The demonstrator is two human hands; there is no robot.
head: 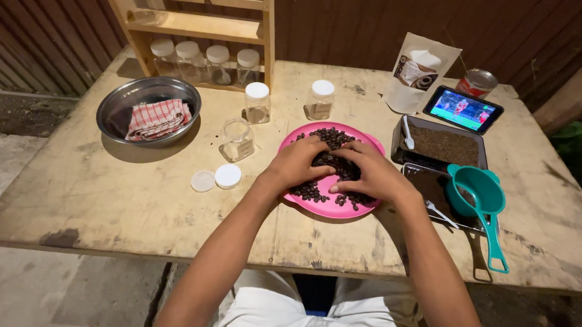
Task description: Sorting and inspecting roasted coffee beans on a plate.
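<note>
In the middle of the frame, on the worn pale wooden table [106, 195], a round pink plastic plate [329, 208] heaped with dark coffee beans [331, 136] is seen from the head camera. Both hands are laid over the heap: the left hand [299, 162] and the right hand [369, 175] are cupped side by side, fingers curled down into the beans, so that each grip is half-closed over loose beans rather than clamped on any single thing.

Just left of the plate, an open clear plastic jar [238, 139] is seen tilted, apparently empty, and two white lids [216, 178] lie flat on the table lower left of it. Two capped clear jars [287, 99] stand above the plate, and more capped jars are kept in the wooden rack [205, 28] at the upper left.

As far as can be judged, the beans are still all on the plate and nothing has been put into the open jar; the gathering appears to be only begun.

To the right of the plate, a dark tray of ground coffee [445, 145] and a teal plastic funnel-scoop [478, 191] are seen untouched.
</note>
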